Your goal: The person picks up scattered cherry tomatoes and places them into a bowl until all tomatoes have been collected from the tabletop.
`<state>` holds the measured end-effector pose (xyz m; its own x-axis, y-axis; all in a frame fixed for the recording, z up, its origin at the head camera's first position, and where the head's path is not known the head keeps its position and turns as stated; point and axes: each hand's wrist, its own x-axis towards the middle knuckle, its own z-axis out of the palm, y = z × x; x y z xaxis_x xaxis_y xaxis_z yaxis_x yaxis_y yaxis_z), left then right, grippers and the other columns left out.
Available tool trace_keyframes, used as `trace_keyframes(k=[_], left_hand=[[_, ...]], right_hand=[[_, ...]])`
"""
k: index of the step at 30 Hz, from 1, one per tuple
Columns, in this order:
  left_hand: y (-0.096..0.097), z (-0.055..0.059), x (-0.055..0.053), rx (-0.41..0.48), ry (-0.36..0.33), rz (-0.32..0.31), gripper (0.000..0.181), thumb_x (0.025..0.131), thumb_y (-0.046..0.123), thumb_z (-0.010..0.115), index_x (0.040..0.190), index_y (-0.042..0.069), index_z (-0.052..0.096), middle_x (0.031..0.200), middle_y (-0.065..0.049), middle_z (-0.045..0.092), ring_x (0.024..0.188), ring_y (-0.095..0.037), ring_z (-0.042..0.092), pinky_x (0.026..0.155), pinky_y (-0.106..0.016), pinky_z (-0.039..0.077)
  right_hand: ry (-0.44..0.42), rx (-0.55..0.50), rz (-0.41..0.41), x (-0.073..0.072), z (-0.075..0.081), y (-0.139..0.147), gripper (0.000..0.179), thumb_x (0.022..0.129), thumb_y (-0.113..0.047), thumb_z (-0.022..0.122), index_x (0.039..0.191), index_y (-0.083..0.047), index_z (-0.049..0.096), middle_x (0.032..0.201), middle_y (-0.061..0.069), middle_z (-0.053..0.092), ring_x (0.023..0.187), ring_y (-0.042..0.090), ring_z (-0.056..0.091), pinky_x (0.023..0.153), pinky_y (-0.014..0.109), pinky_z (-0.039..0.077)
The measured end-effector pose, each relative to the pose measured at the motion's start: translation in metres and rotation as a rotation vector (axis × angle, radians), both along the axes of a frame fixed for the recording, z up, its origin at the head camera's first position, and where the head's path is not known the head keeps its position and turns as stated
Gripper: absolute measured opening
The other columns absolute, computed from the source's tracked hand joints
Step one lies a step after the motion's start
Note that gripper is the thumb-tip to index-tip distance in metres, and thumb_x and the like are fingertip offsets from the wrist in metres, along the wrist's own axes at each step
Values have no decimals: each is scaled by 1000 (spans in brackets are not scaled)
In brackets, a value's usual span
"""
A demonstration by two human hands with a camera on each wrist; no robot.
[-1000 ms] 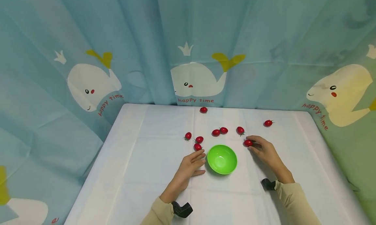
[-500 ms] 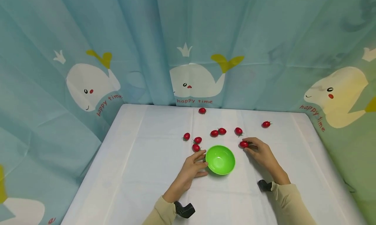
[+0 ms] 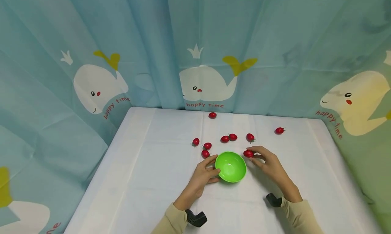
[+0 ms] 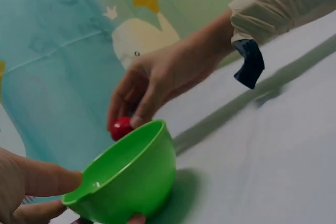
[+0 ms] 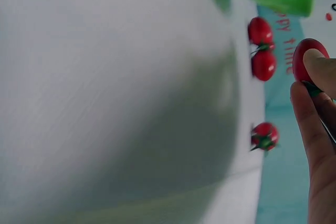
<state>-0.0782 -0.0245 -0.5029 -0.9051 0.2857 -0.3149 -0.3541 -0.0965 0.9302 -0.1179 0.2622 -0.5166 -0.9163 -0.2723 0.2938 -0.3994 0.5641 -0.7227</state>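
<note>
Between my right hand's thumb and fingers is a red cherry tomato, held just off the bowl's upper right rim in the head view. The right wrist view shows the thumb pressed on this tomato, its green stem toward the palm. My left hand holds the left side of a small green bowl. In the left wrist view one finger lies over the rim of the bowl, and a fingertip shows under it. No tomato is visible inside.
Several loose cherry tomatoes lie beyond the bowl, including a close pair, one near the left fingers, one at the far edge and one at right. A whale-print curtain hangs behind the white table.
My right hand has carried its cherry tomato leftward to the bowl. My left hand has moved right from beside the bowl and taken hold of it.
</note>
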Motion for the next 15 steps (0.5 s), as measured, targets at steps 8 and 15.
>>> trace_keyframes(k=[8,15], left_hand=[[4,-1,-1,5,16,34,62,98,-5,60,157,2,43,157,-24,46,125,-31,65,91,-46,64],[6,-2,-2,10,2,25,61,98,-6,59,156,2,44,157,-25,45,124,-30,66,94,-47,63]], right_hand=[[30,-48,101,10,15,-16,47,83,11,80,126,-5,69,118,9,73,109,9,69,90,19,61],[13,-9,164,19,19,-25,47,82,12,81,123,-7,69,119,5,72,108,17,71,89,26,64]])
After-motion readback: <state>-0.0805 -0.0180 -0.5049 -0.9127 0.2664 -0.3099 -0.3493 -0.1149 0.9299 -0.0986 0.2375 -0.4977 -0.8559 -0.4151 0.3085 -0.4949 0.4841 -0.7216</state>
